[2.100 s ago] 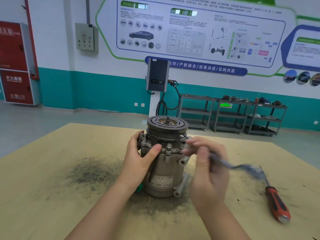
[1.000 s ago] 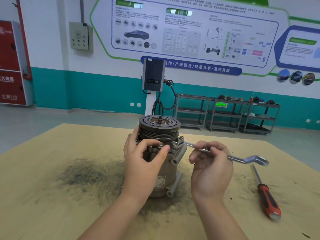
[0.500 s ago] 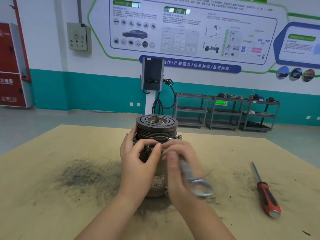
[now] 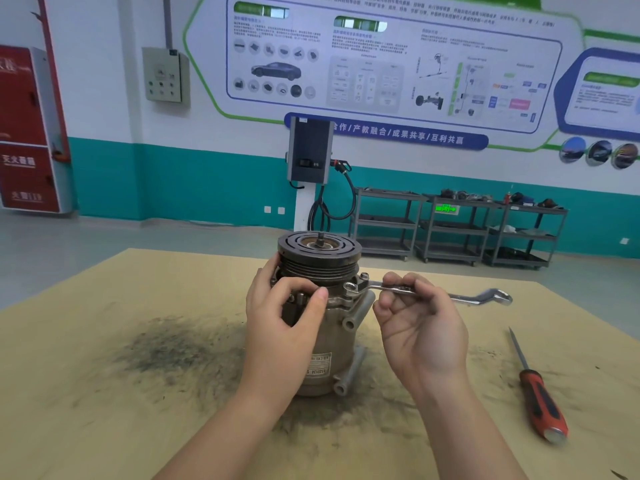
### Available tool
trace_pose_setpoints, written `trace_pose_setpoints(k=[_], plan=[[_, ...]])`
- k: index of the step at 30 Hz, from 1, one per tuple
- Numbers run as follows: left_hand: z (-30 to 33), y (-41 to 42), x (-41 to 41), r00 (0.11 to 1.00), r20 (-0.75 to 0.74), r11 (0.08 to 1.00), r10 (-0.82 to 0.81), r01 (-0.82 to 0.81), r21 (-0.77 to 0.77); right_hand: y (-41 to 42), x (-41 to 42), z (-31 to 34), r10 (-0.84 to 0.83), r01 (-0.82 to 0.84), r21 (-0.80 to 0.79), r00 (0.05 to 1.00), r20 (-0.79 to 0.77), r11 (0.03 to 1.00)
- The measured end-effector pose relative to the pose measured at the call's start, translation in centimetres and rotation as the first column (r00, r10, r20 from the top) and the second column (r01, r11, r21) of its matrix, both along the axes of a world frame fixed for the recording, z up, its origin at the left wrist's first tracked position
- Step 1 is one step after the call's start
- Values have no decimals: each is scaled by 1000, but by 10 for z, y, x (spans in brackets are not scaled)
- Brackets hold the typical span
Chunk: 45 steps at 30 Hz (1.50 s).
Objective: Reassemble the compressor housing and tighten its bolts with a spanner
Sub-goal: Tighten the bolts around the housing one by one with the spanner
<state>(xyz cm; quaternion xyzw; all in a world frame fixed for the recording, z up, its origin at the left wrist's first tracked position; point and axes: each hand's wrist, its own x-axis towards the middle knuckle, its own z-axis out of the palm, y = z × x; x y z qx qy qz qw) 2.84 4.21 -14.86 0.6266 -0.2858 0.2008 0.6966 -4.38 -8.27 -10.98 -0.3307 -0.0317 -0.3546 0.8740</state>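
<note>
The grey metal compressor (image 4: 329, 341) stands upright on the table, its dark grooved pulley (image 4: 319, 252) on top. My left hand (image 4: 282, 318) grips the housing just under the pulley, thumb across the front. A silver ring spanner (image 4: 429, 293) lies level, pointing right, with its ring end over a bolt (image 4: 350, 287) on the housing's right flange. My right hand (image 4: 420, 323) pinches the spanner's shaft with thumb and curled fingers, palm turned toward me.
A red-handled screwdriver (image 4: 538, 400) lies on the tan table (image 4: 104, 393) to the right. A dark sooty smear (image 4: 166, 348) covers the table left of the compressor. Metal shelf carts (image 4: 460, 230) and a wall charger (image 4: 309, 152) stand far behind.
Half a second ago my right hand had swung the spanner toward me in front of the compressor. Now the spanner is back out to the right, its ring on the flange bolt.
</note>
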Motion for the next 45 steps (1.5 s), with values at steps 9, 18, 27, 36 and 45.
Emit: trace_pose_setpoints(k=[9,18,27,36,45], plan=[[0,-1,0,1000,6,1000,-9,9,-1,5,6,-3,-302,302,-88,953,8,949],[-1,-1,1,1000,25,1000,2,-1,-9,33,3,-30,-547,707,-591,693,469,389],[-1,-2,5,998,-16,998,-67,67,6,35,1,-27,-452,671,-734,689,567,102],[-2,-2,2,1000,-5,999,22,-22,24,21,-3,-4,-430,459,-346,888,162,818],[-4,-2,1,1000,2,999,-16,16,38,-1,0,2,-170,167,-129,985,-15,977]])
